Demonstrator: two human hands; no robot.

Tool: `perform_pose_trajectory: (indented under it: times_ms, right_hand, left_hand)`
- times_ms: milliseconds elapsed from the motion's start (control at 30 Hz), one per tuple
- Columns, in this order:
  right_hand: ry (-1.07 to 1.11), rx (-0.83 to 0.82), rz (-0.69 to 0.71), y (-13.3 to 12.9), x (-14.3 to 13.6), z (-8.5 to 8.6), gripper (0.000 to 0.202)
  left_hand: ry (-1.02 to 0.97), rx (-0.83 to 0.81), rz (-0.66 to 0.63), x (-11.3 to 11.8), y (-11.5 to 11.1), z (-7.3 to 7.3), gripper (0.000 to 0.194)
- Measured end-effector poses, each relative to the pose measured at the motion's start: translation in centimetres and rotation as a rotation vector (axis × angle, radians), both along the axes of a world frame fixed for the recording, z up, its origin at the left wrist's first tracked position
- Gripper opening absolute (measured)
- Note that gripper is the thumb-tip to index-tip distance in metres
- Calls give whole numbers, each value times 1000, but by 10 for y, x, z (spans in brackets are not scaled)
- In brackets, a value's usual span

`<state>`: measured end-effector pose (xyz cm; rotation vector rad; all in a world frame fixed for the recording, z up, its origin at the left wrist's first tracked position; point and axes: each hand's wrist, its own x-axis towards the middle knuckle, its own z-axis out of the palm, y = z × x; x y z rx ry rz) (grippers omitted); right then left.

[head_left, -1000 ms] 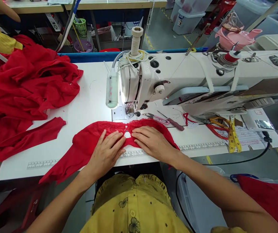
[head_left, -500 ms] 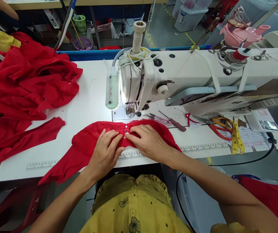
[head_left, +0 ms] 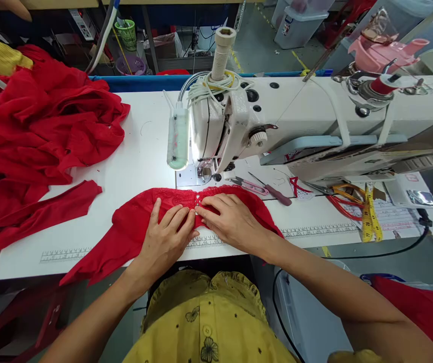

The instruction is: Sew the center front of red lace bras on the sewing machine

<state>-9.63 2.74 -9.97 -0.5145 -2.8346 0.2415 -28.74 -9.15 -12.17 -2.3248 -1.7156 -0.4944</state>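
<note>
A red lace-edged garment (head_left: 133, 222) lies spread on the white sewing table (head_left: 144, 146), just in front of the sewing machine (head_left: 220, 126). My left hand (head_left: 169, 234) rests flat on its left half, fingers spread. On the right half lies my right hand (head_left: 231, 222), palm down, its fingers somewhat bent and pointing left. The fingertips of both hands nearly meet beside a small open crisscross at the garment's middle. Part of a printed ruler strip (head_left: 314, 231) shows below the cloth.
A large heap of red fabric (head_left: 50, 126) covers the left. Right of the machine foot lie a seam ripper (head_left: 271, 190), pink snips (head_left: 252, 186), orange-handled scissors (head_left: 347, 194) and a yellow measuring tape (head_left: 369, 214). Another person's yellow sleeve (head_left: 0, 50) shows at upper left.
My left hand has shifted slightly right, and its index finger has spread away from the others. My right hand has barely moved on the cloth. The view has tilted a little.
</note>
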Motion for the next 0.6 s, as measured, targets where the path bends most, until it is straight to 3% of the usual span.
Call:
perform_pose_trajectory:
  times_ms: [200, 433, 500, 600]
  right_hand:
    - [65, 11, -70, -2, -5, -1, 21]
    - [27, 119, -20, 4, -34, -11, 26]
    - [42, 31, -47, 6, -34, -6, 24]
    - [143, -380, -39, 7, -18, 16, 17]
  left_hand:
    - [-94, -25, -13, -5, -1, -3, 36]
    - [-201, -96, -24, -10, -2, -4, 37]
    - [-232, -129, -18, -11, -3, -3, 35]
    - [-270, -162, -8, -12, -3, -1, 33]
